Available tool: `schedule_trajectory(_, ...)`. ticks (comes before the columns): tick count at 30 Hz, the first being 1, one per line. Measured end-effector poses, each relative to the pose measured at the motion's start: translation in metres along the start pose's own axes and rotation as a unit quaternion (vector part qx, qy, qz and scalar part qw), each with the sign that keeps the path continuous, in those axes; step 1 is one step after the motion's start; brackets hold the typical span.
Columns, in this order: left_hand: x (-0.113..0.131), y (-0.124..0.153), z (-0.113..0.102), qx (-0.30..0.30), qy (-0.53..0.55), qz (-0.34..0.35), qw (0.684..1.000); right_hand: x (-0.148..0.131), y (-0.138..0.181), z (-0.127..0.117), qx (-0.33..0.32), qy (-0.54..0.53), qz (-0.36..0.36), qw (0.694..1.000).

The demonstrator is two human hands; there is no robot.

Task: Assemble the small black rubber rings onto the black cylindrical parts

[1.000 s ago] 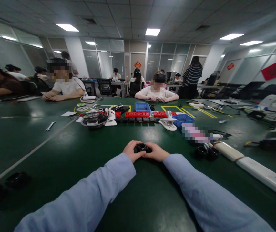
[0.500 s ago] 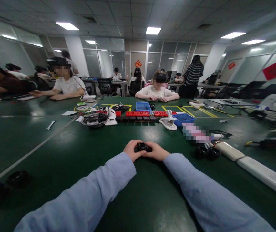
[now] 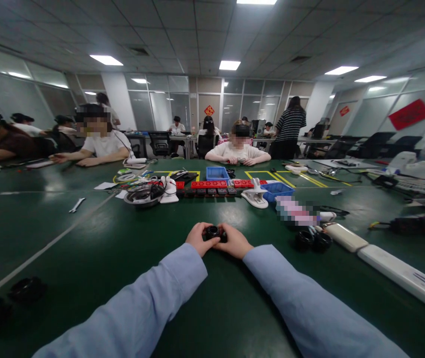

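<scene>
A black round part with a hollow ring-shaped top (image 3: 213, 231) is held at the middle of the green table (image 3: 130, 258). My left hand (image 3: 198, 239) grips it from the left, the thumb across its near side. From the right, my right hand (image 3: 234, 241) closes round it, thumb near the other thumb. The fingers on the far side are partly hidden, and so is the part's lower portion. Similar black round parts (image 3: 313, 240) stand to the right, and two dark ones (image 3: 28, 289) lie at the lower left.
Beyond my hands are a metal bowl of cables (image 3: 143, 195), white clamps (image 3: 256, 195), red strips (image 3: 209, 185) and blue trays (image 3: 278, 191). A wrench (image 3: 77, 205) lies left. Long white cases (image 3: 402, 276) lie right. A person (image 3: 238, 146) sits opposite; others sit at left.
The camera view has tilted up and turned slightly right, so the scene sits lower and further left. Both hands keep their hold on the black round part.
</scene>
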State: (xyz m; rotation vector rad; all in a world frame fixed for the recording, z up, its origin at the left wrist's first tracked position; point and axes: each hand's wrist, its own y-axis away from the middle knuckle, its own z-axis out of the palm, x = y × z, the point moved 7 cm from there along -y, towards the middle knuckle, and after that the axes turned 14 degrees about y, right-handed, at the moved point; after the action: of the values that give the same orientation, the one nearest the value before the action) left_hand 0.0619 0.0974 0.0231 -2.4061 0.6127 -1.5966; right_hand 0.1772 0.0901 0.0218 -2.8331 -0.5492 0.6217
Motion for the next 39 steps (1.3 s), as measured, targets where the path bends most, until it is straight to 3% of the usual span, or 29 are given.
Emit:
schedule_trajectory(6,0.0,0.003,0.009,-0.071,0.031,0.021,0.997,-0.004,-0.001,0.0,-0.089,-0.111,-0.106,0.984)
schedule_trajectory(11,0.0,0.002,0.01,-0.077,0.038,0.022,0.996,-0.004,-0.001,0.0,-0.138,-0.157,-0.11,0.972)
schedule_trajectory(19,-0.002,0.001,0.012,-0.08,0.05,0.018,0.995,-0.001,-0.002,0.002,-0.147,-0.169,-0.103,0.969)
schedule_trajectory(33,0.008,0.004,0.009,-0.061,0.008,0.002,0.998,0.002,-0.003,0.005,-0.131,-0.137,-0.081,0.978)
schedule_trajectory(39,0.01,0.002,0.005,-0.023,-0.009,-0.009,1.0,0.005,-0.002,0.003,-0.018,0.027,0.01,0.999)
